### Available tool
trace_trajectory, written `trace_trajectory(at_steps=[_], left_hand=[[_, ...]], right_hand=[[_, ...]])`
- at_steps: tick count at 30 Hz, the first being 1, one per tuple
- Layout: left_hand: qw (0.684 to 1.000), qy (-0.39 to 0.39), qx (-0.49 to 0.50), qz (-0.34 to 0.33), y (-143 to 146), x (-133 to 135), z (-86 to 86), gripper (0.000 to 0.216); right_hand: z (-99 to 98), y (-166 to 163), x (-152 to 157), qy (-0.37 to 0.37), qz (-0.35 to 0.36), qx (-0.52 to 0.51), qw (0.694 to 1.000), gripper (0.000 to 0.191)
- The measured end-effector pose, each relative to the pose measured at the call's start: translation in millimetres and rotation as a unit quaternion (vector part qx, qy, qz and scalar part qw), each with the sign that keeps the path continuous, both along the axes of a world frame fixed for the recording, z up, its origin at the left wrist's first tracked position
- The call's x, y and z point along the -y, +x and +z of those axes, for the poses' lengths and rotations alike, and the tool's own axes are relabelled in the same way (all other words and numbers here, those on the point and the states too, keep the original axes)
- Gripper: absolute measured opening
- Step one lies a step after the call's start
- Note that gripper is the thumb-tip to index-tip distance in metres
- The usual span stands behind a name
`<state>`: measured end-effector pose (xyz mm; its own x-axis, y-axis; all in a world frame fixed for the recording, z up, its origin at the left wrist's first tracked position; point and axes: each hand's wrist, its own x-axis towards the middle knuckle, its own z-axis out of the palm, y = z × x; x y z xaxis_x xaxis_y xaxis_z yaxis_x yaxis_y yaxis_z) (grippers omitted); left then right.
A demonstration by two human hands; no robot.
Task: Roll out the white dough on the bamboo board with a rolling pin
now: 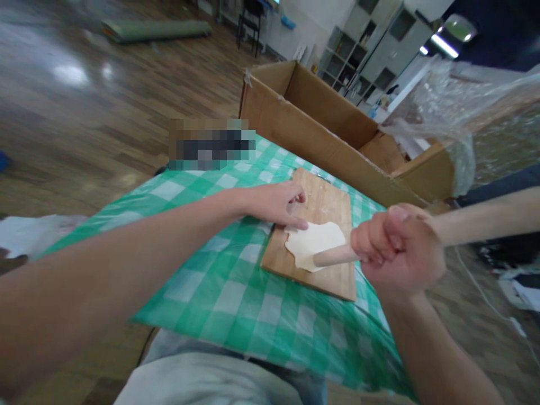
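Observation:
A flat, uneven sheet of pale dough (314, 239) lies on a wooden cutting board (333, 205). My right hand (400, 247) is wrapped round a wooden rolling pin (337, 256). One end of the pin meets the right part of the dough, while its other end slants up past the right edge of the view. My left hand (276, 202) reaches over the board's left side, with its thumb at the dough's upper edge. Its fingers are loosely bent and apart from the thumb, and nothing shows between them.
A green and white checked cloth (228, 295) covers the table under the board. Beyond it stands a large open cardboard box (304, 129), with clear plastic wrap (439, 107) at its right. A pixelated patch hides something at the table's far left corner.

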<state>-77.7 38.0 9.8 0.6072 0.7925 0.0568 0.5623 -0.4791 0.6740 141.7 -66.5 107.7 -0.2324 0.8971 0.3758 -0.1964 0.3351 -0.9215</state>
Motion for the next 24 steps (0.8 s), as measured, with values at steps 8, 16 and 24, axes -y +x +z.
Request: trace_trajectory(at_steps=[8, 16, 24], left_hand=[[0.999, 0.013, -0.042, -0.03, -2, -3, -1.1, 0.089], [1.0, 0.0, -0.015, -0.014, -1, 0, 1.4, 0.083], [0.993, 0.09, -0.066, 0.041, 9, 11, -0.9, 0.079]], right_hand=[[19.5, -12, -15, 0.015, -0.014, -0.003, 1.0, 0.048], [-7.5, -33, -33, -0.045, -0.005, 0.003, 0.999, 0.05], [-0.1, -1, -36, -0.055, -0.036, 0.026, 0.997, 0.051]])
